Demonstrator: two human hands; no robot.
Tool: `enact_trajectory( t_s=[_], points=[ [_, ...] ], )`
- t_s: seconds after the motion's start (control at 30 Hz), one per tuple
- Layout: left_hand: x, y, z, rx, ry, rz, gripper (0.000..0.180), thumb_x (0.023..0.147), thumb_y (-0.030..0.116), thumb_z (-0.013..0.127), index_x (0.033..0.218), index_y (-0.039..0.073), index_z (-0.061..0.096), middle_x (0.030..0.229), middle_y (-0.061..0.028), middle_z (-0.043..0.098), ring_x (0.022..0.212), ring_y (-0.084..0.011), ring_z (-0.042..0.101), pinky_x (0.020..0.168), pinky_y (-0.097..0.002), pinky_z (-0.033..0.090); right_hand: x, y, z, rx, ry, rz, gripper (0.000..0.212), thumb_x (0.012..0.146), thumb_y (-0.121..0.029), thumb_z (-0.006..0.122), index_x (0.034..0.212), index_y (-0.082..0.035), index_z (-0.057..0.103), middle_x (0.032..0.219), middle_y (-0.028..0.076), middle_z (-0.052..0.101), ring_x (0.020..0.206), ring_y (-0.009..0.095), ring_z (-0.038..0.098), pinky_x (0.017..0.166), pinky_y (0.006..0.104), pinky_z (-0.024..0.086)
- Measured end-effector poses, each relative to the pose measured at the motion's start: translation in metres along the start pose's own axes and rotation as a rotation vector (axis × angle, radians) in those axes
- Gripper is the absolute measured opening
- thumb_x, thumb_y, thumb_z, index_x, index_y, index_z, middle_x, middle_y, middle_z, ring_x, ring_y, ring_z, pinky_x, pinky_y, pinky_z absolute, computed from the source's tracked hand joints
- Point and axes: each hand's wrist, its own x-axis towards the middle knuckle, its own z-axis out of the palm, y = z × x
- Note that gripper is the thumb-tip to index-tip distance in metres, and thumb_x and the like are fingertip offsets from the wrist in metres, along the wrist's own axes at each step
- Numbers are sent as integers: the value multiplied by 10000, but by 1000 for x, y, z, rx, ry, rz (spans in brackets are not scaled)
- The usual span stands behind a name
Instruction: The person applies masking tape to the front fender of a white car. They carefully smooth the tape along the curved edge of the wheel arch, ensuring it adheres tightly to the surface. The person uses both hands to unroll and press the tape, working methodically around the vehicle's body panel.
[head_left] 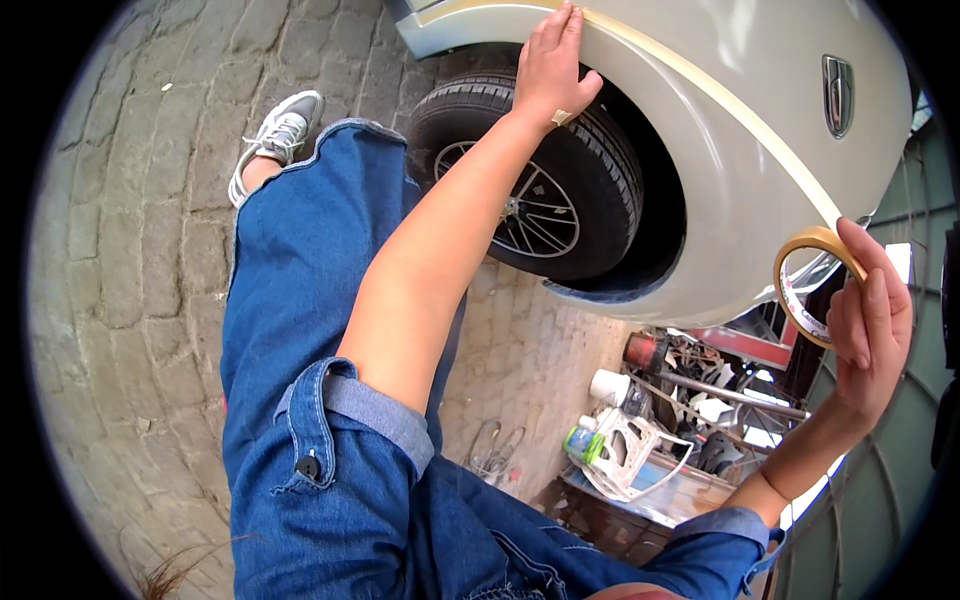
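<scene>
My left hand [552, 62] reaches up to the pale car body [735, 200]. Its fingers lie stretched out along a strip of cream masking tape [745, 117], which runs above the wheel arch. At the right, my right hand [872, 325] is closed around a roll of masking tape [815, 238]. From the roll, the strip stretches unbroken along the fender to my left fingertips. Near my left wrist sits a small piece of tape [561, 117]. Below my left forearm shows the car's wheel [600, 170], partly covered by the arm.
A chrome trim piece [838, 97] sits on the car's side. Lower right, a cluttered low table [650, 490] bears a white plastic frame [628, 455], a green-labelled tub [583, 445] and metal parts. Stone paving [140, 250] spreads at left; a green corrugated wall [880, 500] stands at right.
</scene>
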Motion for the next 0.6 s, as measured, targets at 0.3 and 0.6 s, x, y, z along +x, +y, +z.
enact_trajectory(
  t_s=[0.3,0.6],
  points=[
    [-3,4,-3,20,-43,-24,854,773,195,644,1522,4,282,1562,-211,302,1373,-429,351,1156,-486,303,19,98,-79,-6,248,179,390,1069,-223,471,1353,29,562,582,-120,313,495,-26,260,458,180,177],
    [0,4,-8,8,-35,-11,864,763,173,645,1526,8,274,1565,-210,297,1373,-432,354,1156,-484,305,39,149,-100,-116,203,278,365,1055,-243,507,1319,-12,610,582,-122,315,492,-20,260,452,179,178]
  ],
)
